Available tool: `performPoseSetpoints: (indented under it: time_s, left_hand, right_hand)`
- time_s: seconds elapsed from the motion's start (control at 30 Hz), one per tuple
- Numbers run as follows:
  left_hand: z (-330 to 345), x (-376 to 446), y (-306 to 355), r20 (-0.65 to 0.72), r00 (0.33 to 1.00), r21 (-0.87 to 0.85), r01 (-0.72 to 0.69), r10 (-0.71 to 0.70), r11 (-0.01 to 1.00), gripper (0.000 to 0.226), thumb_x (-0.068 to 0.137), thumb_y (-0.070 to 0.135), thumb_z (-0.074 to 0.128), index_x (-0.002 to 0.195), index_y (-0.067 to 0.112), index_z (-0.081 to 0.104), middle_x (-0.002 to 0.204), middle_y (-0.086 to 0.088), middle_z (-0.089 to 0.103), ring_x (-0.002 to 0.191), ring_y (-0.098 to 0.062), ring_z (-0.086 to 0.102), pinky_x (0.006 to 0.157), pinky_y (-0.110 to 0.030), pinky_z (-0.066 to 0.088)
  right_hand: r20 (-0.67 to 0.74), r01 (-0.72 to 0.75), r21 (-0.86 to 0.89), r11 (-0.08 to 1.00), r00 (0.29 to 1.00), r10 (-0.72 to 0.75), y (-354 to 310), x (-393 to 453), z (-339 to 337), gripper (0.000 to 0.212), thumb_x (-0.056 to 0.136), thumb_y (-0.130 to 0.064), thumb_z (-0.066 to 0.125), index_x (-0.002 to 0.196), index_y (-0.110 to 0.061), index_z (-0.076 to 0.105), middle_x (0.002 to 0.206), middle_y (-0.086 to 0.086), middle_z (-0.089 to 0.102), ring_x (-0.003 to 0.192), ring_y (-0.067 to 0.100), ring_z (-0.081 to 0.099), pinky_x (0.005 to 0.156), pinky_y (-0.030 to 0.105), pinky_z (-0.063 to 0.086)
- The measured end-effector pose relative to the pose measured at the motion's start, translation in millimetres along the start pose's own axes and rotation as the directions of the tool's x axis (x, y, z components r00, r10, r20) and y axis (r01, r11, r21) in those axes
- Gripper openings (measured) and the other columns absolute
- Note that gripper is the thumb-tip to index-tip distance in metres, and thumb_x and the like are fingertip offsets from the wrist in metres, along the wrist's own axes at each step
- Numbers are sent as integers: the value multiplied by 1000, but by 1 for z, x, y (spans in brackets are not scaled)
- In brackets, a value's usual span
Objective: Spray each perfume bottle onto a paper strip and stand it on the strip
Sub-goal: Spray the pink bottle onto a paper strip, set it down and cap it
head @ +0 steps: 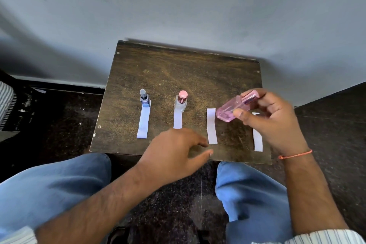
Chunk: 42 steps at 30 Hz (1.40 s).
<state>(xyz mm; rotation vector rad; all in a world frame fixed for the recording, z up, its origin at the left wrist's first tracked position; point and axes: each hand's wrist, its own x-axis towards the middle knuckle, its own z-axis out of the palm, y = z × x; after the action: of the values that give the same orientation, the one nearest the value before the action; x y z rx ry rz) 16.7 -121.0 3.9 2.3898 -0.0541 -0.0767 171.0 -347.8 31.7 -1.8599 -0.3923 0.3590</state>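
My right hand (277, 117) is gripping the pink bottle (233, 108) (no label readable) tilted above the desk's (178, 69) 3rd strip (212, 127); my left hand (174, 150) is hovering open at the near edge.

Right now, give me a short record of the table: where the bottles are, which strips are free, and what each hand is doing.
bottles standing: blue bottle on far-left strip; pink-capped clear bottle on second strip
bottle in hand: pink bottle, tilted, gripped by right hand
free strips: third strip; far-right strip, partly hidden
left hand: holds nothing, fingers spread over table front edge
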Motion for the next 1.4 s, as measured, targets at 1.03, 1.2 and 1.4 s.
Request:
performPoseSetpoints:
  time_s: [1.03, 1.2, 1.4]
  left_hand:
    - [17, -3, 22, 380, 922, 308, -55, -70, 950, 74, 109, 67, 34, 172, 36, 14, 179, 25, -16, 134, -24, 64, 89, -47, 60]
    - [16, -3, 22, 384, 921, 306, -56, -69, 951, 74, 109, 67, 35, 172, 35, 15, 179, 25, -15, 134, -23, 64, 90, -47, 60]
    - [15, -3, 22, 388, 918, 306, -50, -77, 951, 73, 109, 67, 35, 172, 35, 16, 179, 27, -14, 134, -21, 64, 88, -46, 60]
  right_hand:
    - [0, 90, -259, 962, 996, -93, 14, 17, 37, 41, 85, -16, 92, 115, -38, 77, 99, -13, 82, 93, 3, 77, 83, 12, 58]
    - [-9, 92, -267, 959, 995, -98, 13, 18, 37, 38, 85, -15, 92, 117, -31, 78, 100, -14, 82, 94, -1, 76, 82, 7, 55]
    - [-12, 88, -259, 962, 995, -94, 12, 19, 38, 40, 85, -15, 92, 115, -37, 77, 102, -17, 80, 95, 1, 76, 82, 9, 56]
